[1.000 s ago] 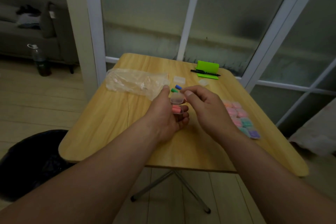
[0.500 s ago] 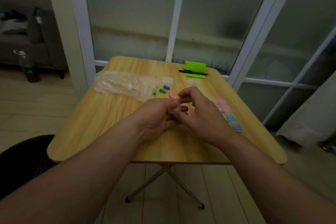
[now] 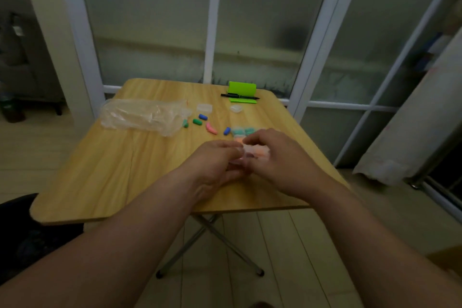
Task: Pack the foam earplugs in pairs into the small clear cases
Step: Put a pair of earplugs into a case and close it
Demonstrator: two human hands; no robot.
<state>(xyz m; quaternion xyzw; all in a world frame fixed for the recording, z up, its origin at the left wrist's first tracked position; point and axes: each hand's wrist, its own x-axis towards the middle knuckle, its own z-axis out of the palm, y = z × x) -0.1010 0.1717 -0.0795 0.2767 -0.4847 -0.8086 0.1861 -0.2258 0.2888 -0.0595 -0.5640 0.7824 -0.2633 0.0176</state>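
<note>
Both hands met over the wooden table point(image 3: 105, 165), near its right-middle. Left hand point(image 3: 215, 162) & right hand point(image 3: 277, 157) were curled in, fingertips pinching a small clear case point(image 3: 246, 155) btwn them; blurred, so couldn't tell if the lid was shut. Orange-pink earplugs point(image 3: 261, 151) showed thru the plastic by the right thumb.

Just beyond the hands lay filled cases point(image 3: 241, 132), teal ones at the far end, rest hidden behind the fingers. Loose plugs sat further left: blue plug point(image 3: 227, 130) just beside those cases, pink plug point(image 3: 211, 128), green plug point(image 3: 197, 121), another blue plug point(image 3: 203, 116), and a teal plug point(image 3: 185, 123) touching the edge of a crumpled clear bag point(image 3: 142, 116). Two empty cases near the far edge: a rectangular one point(image 3: 204, 107) & a rounder one point(image 3: 236, 108), apart from each other. Behind them a green stand point(image 3: 242, 89) w/ a black pen point(image 3: 238, 96) lying across its base.
</note>
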